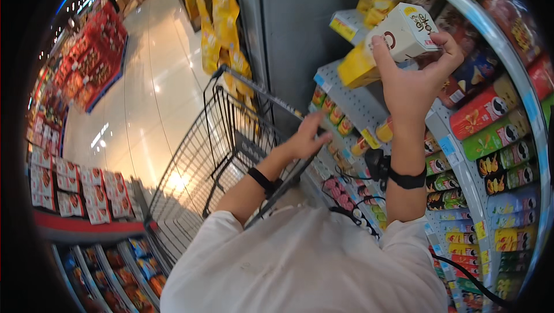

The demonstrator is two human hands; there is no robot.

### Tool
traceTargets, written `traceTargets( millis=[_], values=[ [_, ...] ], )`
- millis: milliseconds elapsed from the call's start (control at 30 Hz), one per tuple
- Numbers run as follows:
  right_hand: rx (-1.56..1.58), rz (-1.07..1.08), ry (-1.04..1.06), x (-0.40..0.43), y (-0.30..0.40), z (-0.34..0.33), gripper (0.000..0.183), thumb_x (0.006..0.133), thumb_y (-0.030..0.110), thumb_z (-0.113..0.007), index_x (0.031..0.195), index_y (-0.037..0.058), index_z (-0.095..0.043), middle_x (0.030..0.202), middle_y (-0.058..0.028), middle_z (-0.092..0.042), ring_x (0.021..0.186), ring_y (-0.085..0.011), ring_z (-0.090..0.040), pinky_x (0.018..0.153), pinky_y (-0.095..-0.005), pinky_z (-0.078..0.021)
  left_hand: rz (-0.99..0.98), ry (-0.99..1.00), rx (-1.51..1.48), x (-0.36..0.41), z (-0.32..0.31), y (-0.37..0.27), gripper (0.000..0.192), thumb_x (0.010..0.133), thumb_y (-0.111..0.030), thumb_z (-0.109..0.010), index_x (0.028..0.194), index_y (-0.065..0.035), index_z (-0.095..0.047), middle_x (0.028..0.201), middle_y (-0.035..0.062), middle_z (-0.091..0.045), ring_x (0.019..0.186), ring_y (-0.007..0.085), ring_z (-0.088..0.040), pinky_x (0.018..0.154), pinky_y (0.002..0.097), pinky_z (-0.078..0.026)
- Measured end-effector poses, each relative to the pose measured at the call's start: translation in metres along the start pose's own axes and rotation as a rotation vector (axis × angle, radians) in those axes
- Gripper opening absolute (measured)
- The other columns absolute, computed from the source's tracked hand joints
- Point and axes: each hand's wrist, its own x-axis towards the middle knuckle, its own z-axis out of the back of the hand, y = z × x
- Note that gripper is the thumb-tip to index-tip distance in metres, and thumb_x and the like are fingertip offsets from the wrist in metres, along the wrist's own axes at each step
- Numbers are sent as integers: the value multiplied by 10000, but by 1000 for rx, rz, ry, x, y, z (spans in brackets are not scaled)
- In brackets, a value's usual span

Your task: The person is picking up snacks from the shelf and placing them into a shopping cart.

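A white and yellow snack carton (389, 44) is gripped in my right hand (407, 75), thumb on one side and fingers at its other end. It is tilted, held in front of the store shelf. Fingers apart, my left hand (308, 137) hovers beside the shopping cart's rim and holds nothing. Beneath my left forearm stands the wire shopping cart (186, 157), with a child-seat panel inside. Both wrists wear black straps, and the right one carries a small black device.
Perforated metal shelves (350, 96) hold chip canisters (484, 114), bags and small jars at the right. Yellow bags (223, 18) hang by a grey pillar (290, 23). A red product display (91, 57) stands across the aisle. Packets fill a rack (95, 228) at the lower left.
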Motion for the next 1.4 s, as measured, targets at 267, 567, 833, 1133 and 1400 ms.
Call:
traceTargets(
  millis=[267, 567, 833, 1133, 1400],
  values=[
    [166, -682, 562, -140, 17, -74, 792, 691, 278, -891, 1189, -13, -349, 1131, -181, -450, 1017, -249, -517, 892, -385, -462, 164, -475, 187, -103, 68, -69, 686, 819, -209, -769, 1368, 2, -417, 1321, 167, -501, 1243, 290, -487, 1077, 402, -364],
    [492, -1229, 1364, -342, 69, -145, 639, 824, 323, -797, 1188, -14, -395, 1162, -240, -534, 978, -263, -601, 780, -370, -524, 788, -265, 36, -287, 117, -35, 722, 806, -191, -800, 1410, -2, -452, 1243, 175, -613, 1017, 240, -639, 859, 353, -539],
    [317, -855, 1916, -397, 41, -143, 509, 910, 403, -653, 1224, 7, -591, 1120, -202, -668, 976, -298, -669, 825, -389, -530, 1092, 206, 251, -382, 131, 71, 647, 701, -129, -811, 1277, -9, -541, 1143, 208, -645, 1078, 397, -615, 950, 428, -495],
    [-270, -181, 2047, -365, 45, -77, 367, 942, 425, -554, 891, 109, -735, 893, -113, -719, 897, -338, -666, 897, -493, -439, 1530, 659, 636, -381, 72, 157, 422, 858, -199, -670, 1277, -159, -636, 1373, 120, -544, 1310, 353, -471, 964, 877, -144],
    [-190, -74, 1473, -399, 45, -67, 86, 772, 227, -634, 760, 151, -674, 774, 33, -656, 757, -186, -601, 838, -380, -384, 1202, 788, 891, -397, 19, 230, 290, 940, -278, -515, 1118, -190, -726, 1229, 71, -613, 1238, 292, -509, 969, 821, -214]
  ],
)
